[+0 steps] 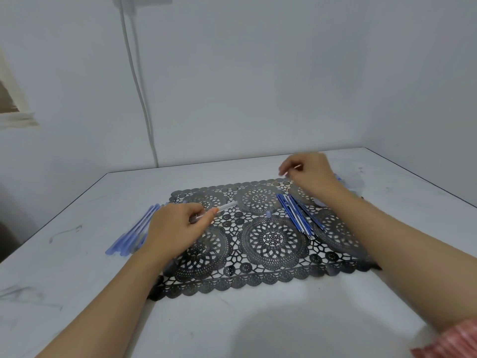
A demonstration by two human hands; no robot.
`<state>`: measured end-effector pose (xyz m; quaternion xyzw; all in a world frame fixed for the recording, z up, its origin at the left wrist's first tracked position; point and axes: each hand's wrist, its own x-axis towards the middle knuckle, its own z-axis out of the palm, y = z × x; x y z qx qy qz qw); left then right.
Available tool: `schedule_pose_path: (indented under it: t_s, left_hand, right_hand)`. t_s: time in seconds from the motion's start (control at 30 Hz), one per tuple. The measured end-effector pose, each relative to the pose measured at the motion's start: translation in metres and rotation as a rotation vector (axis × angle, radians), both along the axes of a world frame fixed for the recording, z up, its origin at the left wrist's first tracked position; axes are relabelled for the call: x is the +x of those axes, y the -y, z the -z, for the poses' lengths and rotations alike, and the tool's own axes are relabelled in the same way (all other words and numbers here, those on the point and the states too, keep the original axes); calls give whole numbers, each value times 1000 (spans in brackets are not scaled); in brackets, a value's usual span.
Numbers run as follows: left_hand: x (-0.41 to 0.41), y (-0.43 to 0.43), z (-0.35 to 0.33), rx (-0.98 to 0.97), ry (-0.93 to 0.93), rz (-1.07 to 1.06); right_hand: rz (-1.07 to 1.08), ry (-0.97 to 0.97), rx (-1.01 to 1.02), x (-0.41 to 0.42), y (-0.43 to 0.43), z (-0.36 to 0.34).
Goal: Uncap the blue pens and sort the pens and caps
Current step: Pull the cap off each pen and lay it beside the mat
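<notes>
**Lower right corner:** a pink sleeve (454, 339) above the white table (232, 326).

**Centre:** a black lace mat (271, 277) lies on the table.

**Left of centre:** the left hand (178, 226) grips a clear pen (225, 206) by one end. The free end points toward the frame centre, over the mat. Beside that hand, at the mat's left edge, lies a pale blue pile (134, 229) of long pieces. Whether these are caps or barrels cannot be told.

**Mid-mat:** a single small cap (268, 215) sits loose. To its right, a row of blue pens (296, 215) lies slantwise and close-packed.

**Farther, at the mat's upper right:** the right hand (309, 174) has curled fingers. Blur hides whether they pinch anything.

**Risks, as judged:**
- The loose cap may be knocked away by a forearm crossing the mat.
- The lace holes may snag a pen tip as it is set down.
- The right wrist, passing close over the sorted row, may scatter it and mix the groups.
</notes>
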<state>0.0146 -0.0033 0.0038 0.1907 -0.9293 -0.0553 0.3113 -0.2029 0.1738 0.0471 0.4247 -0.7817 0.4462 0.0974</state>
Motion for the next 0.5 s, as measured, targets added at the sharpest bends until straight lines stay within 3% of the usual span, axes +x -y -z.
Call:
schedule_pose_path:
  t_s: [0.07, 0.13, 0.2, 0.33, 0.5]
  left_hand:
    - [0, 0, -1, 6, -1, -1]
    - [0, 1, -1, 4, -8, 2]
    - [0, 1, -1, 2, -5, 12]
    - [-1, 2, 0, -2, 14, 20]
    - [0, 0, -1, 14, -6, 24]
  right_hand:
    - [133, -17, -63, -10, -5, -22]
    - [268, -10, 9, -27, -16, -37]
    - [378, 30, 190, -46, -26, -42]
    - [502, 72, 778, -58, -25, -37]
    - [499, 6, 1047, -57, -10, -29]
